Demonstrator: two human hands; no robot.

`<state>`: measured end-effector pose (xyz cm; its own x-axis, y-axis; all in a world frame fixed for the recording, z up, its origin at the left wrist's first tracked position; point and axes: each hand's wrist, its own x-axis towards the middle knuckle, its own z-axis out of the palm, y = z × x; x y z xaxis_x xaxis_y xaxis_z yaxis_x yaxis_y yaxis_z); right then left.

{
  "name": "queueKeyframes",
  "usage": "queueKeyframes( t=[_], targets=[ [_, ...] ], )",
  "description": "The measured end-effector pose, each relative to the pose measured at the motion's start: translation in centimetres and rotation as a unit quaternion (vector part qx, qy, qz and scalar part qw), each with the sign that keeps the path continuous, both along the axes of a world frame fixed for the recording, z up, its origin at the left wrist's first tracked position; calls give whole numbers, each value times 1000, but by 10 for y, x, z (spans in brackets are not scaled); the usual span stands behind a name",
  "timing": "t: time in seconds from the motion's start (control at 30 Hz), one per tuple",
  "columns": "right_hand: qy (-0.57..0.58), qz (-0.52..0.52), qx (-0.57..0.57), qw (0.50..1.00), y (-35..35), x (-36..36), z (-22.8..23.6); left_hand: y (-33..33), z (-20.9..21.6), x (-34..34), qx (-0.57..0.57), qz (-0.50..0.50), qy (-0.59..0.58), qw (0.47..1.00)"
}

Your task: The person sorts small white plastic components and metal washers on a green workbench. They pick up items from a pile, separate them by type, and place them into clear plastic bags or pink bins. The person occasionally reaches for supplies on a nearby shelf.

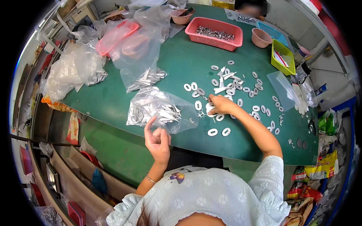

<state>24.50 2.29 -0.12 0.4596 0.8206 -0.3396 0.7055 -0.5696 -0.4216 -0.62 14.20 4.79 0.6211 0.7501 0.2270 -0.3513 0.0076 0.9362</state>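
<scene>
At the table's front part my right hand [223, 104] is closed, with thumb and fingertips around a white oval piece with a slot [209, 109]. Its fingers partly cover that piece. Similar slotted ovals [212, 132] lie loose on the green table [177, 67] around this hand, some white and some grey. Just beyond it is a small heap of ovals and white tapered pieces [220, 90]. My left hand [157, 143] hovers by the front edge, index finger raised and the others partly curled, with nothing visible in it. Close to it lies a clear bag of white tapered pieces [162, 111].
A pink basket of small metal parts [215, 35] stands at the far side, beside a small pink bowl [261, 38] and a green basket [283, 58]. More plastic bags [71, 67] cover the left side. Across the table a person's hand [252, 12] is near small parts.
</scene>
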Motion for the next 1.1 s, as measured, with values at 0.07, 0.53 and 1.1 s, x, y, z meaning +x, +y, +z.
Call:
queueKeyframes(
  t=[0.07,0.53,1.1],
  targets=[
    [-19,-3,-35,999,2,-6,10,-2,2,-1,6,-2,4,1000],
    [-70,-111,-45,990,-4,-39,14,-14,4,-18,14,-26,19,999],
    [376,-96,208,898,-39,-103,77,-51,-17,23,-364,-396,36,842]
  ],
)
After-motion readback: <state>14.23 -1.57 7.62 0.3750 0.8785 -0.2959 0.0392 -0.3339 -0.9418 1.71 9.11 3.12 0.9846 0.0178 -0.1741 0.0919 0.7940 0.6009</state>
